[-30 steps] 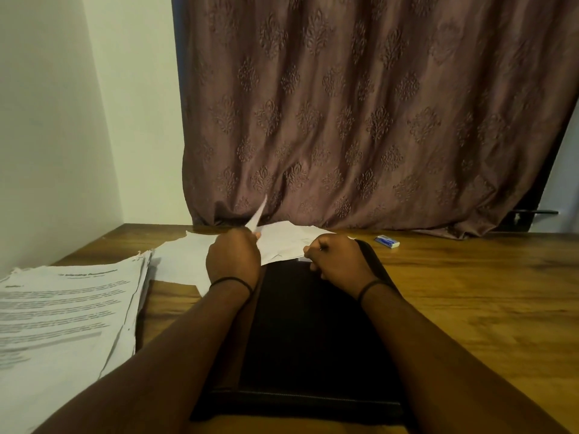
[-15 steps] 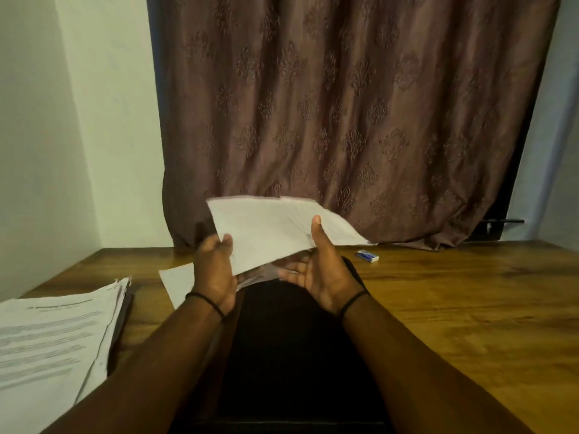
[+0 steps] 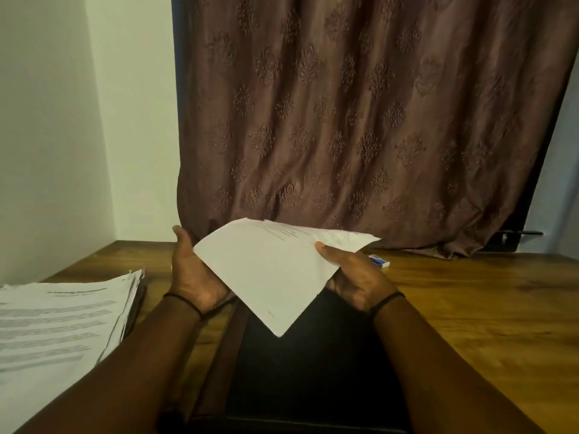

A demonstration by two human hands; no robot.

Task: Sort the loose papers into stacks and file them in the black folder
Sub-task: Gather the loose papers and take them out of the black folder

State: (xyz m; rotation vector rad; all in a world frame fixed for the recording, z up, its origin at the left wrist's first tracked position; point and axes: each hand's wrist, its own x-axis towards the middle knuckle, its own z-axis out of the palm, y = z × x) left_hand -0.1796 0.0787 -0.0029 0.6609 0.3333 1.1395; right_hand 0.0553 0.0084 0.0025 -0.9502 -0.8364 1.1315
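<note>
Wooden tabletop (image 3: 470,308) filled the lower part of the head view, backed by a pale wall (image 3: 47,120) and a brown patterned curtain (image 3: 360,120) that hung down to its far edge. On it lay the black folder (image 3: 313,377), closed and flat, running away from the person. Left of the folder sat a stack of printed sheets (image 3: 56,324); beyond its far right corner lay a small blue and white item (image 3: 379,260).

A second before, both hands had pressed the papers (image 3: 272,270) down at the folder's far end. Half a second before, the papers were already in the air, tilted up; now they lay flatter, one corner pointing back toward the person.

They hung above the folder's far half, clear of it. The right hand (image 3: 354,277) pinched their right edge, thumb on top and fingers beneath. The left hand (image 3: 191,274) bore their left edge on its upturned palm, thumb raised free; its fingers were hidden under the sheets, so their curl could not be told.
</note>
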